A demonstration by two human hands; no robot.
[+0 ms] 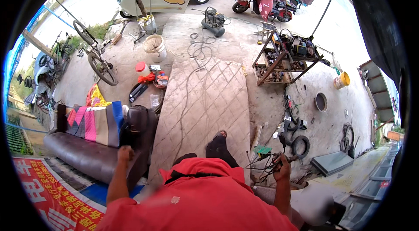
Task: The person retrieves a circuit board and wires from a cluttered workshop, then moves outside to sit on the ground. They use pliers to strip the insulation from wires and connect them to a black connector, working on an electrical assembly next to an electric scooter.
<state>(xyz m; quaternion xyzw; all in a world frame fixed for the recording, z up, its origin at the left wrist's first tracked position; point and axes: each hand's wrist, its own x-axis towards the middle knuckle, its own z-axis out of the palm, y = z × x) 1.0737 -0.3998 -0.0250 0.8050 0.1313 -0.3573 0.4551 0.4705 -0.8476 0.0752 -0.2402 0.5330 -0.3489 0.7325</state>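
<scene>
My right hand (283,168) is closed round a bundle of dark wires (267,169) at the lower right. A green circuit board (262,149) sits at the upper end of these wires, beside the concrete ramp. My left hand (125,154) hangs in front of the arm of a dark brown sofa (87,154), its fingers curled, and nothing shows in them. I cannot tell whether it touches the sofa. My foot (221,136) is on the ramp (205,100).
A metal rack (279,56) loaded with tools stands ahead right. Black tyres (300,147), a round pan (321,102) and a yellow bucket (341,80) lie beyond my right hand. An air compressor (213,21), white bucket (155,48) and bicycle (101,68) stand farther off.
</scene>
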